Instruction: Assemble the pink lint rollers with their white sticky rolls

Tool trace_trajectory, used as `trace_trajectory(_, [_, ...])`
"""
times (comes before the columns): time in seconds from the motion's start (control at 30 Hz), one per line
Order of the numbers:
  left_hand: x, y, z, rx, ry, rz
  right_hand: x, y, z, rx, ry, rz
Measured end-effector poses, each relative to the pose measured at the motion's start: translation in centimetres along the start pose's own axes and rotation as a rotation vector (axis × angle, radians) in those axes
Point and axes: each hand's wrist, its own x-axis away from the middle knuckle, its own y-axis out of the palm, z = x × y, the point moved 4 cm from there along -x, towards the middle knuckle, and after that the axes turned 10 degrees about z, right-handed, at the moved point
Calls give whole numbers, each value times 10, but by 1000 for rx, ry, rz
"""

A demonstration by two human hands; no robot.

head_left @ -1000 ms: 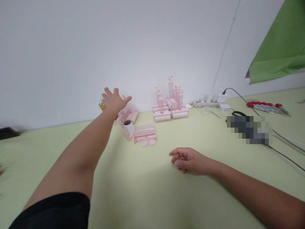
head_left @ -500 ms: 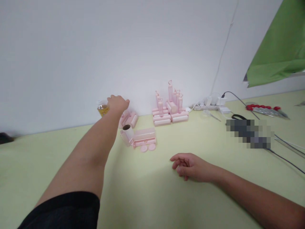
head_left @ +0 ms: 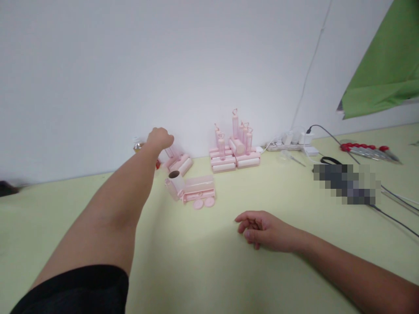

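Observation:
My left hand (head_left: 159, 138) is stretched far out to the wall with its fingers curled down over a small pile of pink rollers (head_left: 179, 163); what it grips is hidden behind the knuckles. A small bottle of yellow liquid (head_left: 138, 145) stands just left of that hand. My right hand (head_left: 262, 229) rests on the pale green table (head_left: 203, 261), fingers loosely curled, holding nothing. Between the hands lie a pink roller with a paper roll (head_left: 176, 182), a clear pink case (head_left: 199, 186) and two pink discs (head_left: 203, 203).
A stacked cluster of pink rollers and handles (head_left: 235, 148) stands against the wall. To the right are a white power strip with plugs (head_left: 291, 141), cables (head_left: 393, 209), a blurred-out dark object (head_left: 347, 185), red-capped tools (head_left: 366, 150) and hanging green cloth (head_left: 382, 74).
My left hand, spread open a second ago, has closed and dropped onto the pink pile by the wall. My right hand has stayed put on the table.

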Motion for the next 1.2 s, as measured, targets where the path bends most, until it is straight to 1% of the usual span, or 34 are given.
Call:
trace_trajectory(0.1, [-2, -2, 1, -117, 99, -10, -1, -1, 1, 2, 5, 2])
trace_trajectory(0.3, [-17, -10, -4, -195, 289, -24, -4, -1, 0, 7, 4, 9])
trace_trajectory(0.4, [-23, -11, -8, -215, 350, -31, -5, -1, -1, 18, 15, 16])
trace_trajectory(0.53, [-24, -7, -8, -207, 403, 2, -8, -1, -2, 14, 25, 19])
trace_trajectory(0.67, [-25, 1, 6, -170, 437, 31, -10, -1, 0, 11, 37, 25])
trace_trajectory(0.87, [-31, 12, 40, -129, 479, 64, -11, -2, 0, -17, 36, 16])
trace_trajectory(0.97, [-33, 19, 55, -111, 495, 71, -12, -4, 1, -2, 32, 21])
trace_trajectory(1.1, [-36, 27, 65, -90, 500, 88, -13, -6, 1, 19, 37, 32])
trace_trajectory(1.2, [-37, 28, 69, -72, 503, 106, -13, -7, 0, 18, 40, 28])
